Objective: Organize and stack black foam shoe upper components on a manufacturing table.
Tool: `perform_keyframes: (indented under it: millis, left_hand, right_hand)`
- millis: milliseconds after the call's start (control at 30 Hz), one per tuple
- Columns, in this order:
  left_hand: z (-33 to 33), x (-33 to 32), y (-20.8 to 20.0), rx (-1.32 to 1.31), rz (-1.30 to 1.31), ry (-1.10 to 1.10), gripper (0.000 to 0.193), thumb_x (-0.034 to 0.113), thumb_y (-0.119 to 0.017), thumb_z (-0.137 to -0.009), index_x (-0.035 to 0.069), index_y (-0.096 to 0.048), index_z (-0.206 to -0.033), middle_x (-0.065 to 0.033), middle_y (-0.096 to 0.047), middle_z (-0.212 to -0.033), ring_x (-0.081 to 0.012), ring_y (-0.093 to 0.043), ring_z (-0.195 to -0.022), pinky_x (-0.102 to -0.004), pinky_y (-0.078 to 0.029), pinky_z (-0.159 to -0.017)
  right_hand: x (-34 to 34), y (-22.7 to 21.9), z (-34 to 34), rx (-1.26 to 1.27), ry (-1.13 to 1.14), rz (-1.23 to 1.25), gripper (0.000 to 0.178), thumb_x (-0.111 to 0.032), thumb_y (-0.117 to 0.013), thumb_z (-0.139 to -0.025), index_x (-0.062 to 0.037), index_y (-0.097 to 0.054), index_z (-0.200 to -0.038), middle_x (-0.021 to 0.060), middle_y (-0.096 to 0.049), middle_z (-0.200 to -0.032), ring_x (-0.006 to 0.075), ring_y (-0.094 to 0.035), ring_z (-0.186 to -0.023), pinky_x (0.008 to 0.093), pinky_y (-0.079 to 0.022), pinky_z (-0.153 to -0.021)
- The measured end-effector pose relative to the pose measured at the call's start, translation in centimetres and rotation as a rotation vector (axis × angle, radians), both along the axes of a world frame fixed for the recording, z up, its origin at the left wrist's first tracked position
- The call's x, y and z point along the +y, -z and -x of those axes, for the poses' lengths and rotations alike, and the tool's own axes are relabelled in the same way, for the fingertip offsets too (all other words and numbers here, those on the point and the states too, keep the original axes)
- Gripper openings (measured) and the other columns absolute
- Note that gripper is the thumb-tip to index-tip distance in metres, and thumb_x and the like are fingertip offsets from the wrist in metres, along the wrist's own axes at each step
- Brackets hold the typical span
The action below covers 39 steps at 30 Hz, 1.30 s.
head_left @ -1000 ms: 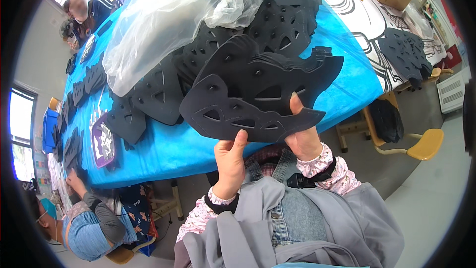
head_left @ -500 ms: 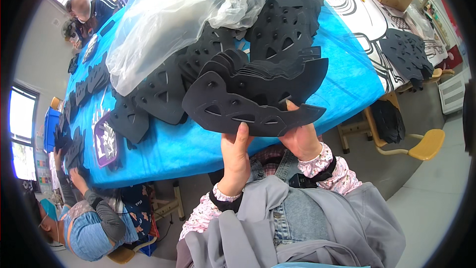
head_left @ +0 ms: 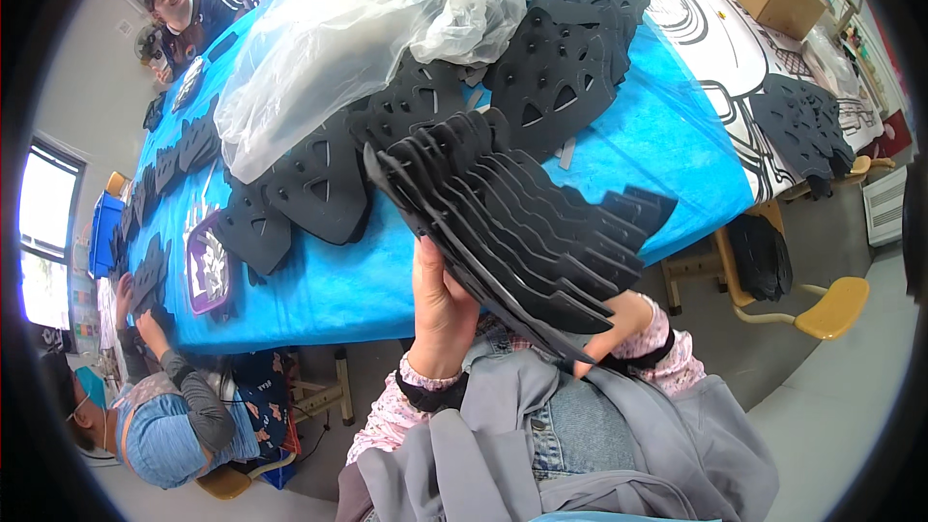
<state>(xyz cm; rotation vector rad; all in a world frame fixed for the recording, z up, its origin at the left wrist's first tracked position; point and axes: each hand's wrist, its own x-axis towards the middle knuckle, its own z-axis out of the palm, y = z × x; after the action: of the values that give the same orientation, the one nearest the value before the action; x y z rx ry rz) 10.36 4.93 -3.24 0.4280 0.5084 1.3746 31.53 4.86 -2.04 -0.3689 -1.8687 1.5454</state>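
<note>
Above the near table edge I hold a stack of curved black die-cut sheets (head_left: 527, 222), tilted and fanned out so their separate edges show. My left hand (head_left: 443, 304) is closed on the stack's lower left side, thumb up along the front sheet. My right hand (head_left: 619, 322) grips the lower right end, its fingers partly hidden by the sheets. Beyond the stack, more black cut-out sheets with small round studs (head_left: 556, 77) lie piled on the blue table cover (head_left: 667, 126). Other loose black pieces (head_left: 319, 179) lie to its left.
A large clear plastic bag (head_left: 338, 48) covers part of the piles. A purple tray (head_left: 206, 266) holds small white strips. One co-worker (head_left: 184, 416) handles black pieces at the left; another person (head_left: 198, 14) is at the far left. A yellow stool (head_left: 833, 309) stands at right.
The stack has turned from facing me broadside to a steep tilt, and its sheets have spread apart. My right hand has moved lower, toward my lap.
</note>
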Motion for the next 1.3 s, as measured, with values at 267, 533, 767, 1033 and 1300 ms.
perform_keyframes:
  millis: [267,533,767,1033,1300]
  left_hand:
    - [-6.1,0.3,0.0,0.298,-0.203,-0.176,0.06,0.039,-0.057,-0.091,0.008,-0.034,-0.137,-0.0063,-0.044,-0.134,-0.0198,-0.043,-0.124,-0.0364,-0.034,-0.105]
    - [-4.8,2.4,-1.4,1.131,-0.592,-0.061,0.127,0.01,-0.085,-0.061,0.01,0.007,-0.148,-0.0204,-0.02,-0.148,-0.0312,-0.034,-0.133,-0.042,-0.028,-0.11]
    - [-5.0,6.3,-5.3,1.101,-0.473,0.338,0.111,0.019,-0.083,-0.063,0.006,-0.014,-0.148,-0.0177,-0.032,-0.146,-0.0278,-0.03,-0.137,-0.0385,-0.02,-0.113]
    - [-9.7,9.7,-4.7,1.078,-0.287,0.544,0.09,0.035,-0.071,-0.081,0.0,-0.018,-0.146,-0.0161,-0.035,-0.143,-0.0225,-0.034,-0.132,-0.0329,-0.024,-0.11]
    - [-11.5,10.3,-3.5,1.124,-0.344,0.316,0.099,0.047,-0.071,-0.078,-0.006,-0.018,-0.143,-0.0218,-0.043,-0.134,-0.0256,-0.042,-0.126,-0.0341,-0.031,-0.106]
  right_hand:
    - [-2.2,0.6,-2.1,-0.039,0.741,-0.221,0.063,-0.033,-0.073,-0.079,-0.0016,-0.05,-0.129,0.0147,-0.052,-0.129,0.03,-0.046,-0.122,0.0438,-0.032,-0.105]
    - [3.6,1.2,-14.6,-0.207,0.476,-0.266,0.059,-0.013,-0.082,-0.065,-0.0014,-0.059,-0.118,0.0117,-0.058,-0.121,0.0255,-0.053,-0.112,0.0382,-0.039,-0.099]
    - [6.4,1.7,-17.0,0.118,0.609,0.528,0.046,-0.003,-0.071,-0.075,0.0004,-0.052,-0.117,0.0061,-0.059,-0.108,0.0138,-0.057,-0.095,0.0296,-0.047,-0.083]
    - [7.6,-0.3,-15.7,0.21,0.566,0.645,0.039,-0.016,-0.063,-0.087,-0.0006,-0.05,-0.121,0.0057,-0.058,-0.11,0.0135,-0.057,-0.097,0.0288,-0.047,-0.085]
    - [6.4,-0.5,-14.8,0.303,0.768,0.599,0.036,-0.017,-0.061,-0.089,-0.0018,-0.052,-0.12,0.0041,-0.059,-0.109,0.0126,-0.057,-0.098,0.0274,-0.047,-0.084]
